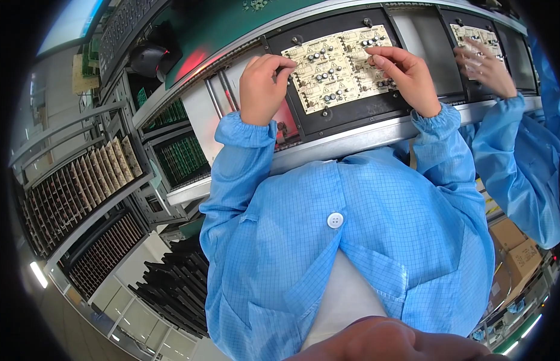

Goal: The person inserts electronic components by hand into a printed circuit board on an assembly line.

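A cream-coloured circuit board panel [350, 73], dotted with dark cylindrical capacitors and other small parts, lies in a black frame [364, 123] on the conveyor before me. At the panel's left edge, my left hand [265, 89] has its thumb and forefinger drawn together. Whatever is between those fingertips, if anything, is too small to make out. Over the panel's right half, my right hand [409, 77] pinches thumb and forefinger near a group of parts. What that pinch holds cannot be made out either.
At the right, a co-worker's blurred hand [486, 67] hovers over another circuit board panel [472, 37]. A metal rail [346, 143] runs along the conveyor's near edge. Left stand racks of boards [81, 192], a dark scanner-like device [149, 59] and a keyboard [126, 24]. Cardboard boxes [514, 259] sit lower right.
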`<state>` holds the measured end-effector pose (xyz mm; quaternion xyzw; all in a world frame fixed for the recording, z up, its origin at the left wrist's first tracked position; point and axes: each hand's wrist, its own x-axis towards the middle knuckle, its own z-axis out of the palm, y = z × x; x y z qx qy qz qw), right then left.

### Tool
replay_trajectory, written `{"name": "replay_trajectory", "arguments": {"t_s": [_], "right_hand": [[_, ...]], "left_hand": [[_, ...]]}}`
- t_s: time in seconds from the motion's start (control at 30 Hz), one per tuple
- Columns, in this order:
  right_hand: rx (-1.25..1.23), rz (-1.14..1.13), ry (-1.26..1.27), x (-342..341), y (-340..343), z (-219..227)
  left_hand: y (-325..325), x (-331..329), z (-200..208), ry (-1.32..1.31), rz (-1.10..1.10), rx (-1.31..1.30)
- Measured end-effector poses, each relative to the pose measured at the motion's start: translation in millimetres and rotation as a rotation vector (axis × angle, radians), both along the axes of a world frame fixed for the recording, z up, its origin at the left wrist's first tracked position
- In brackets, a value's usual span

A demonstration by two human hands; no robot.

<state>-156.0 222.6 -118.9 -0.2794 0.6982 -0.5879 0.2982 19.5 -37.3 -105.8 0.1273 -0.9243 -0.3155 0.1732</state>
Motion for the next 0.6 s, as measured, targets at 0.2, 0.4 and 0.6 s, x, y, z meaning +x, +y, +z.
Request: {"name": "replay_trajectory", "arguments": {"t_s": [0.2, 0.4, 0.6], "right_hand": [[0.021, 0.012, -0.012, 7.7, -2.3, 2.0], [0.111, 0.033, 0.116, 16.3, 0.8, 13.6], [0.192, 0.179, 0.809, 27.4, 13.0, 32.5]], "left_hand": [[-0.8, -2.2, -7.0, 0.032, -0.027, -0.027], [-5.5, -2.5, 3.9, -0.096, -0.016, 0.188], [-24.2, 11.6, -2.4, -0.004, 0.017, 0.975]]}}
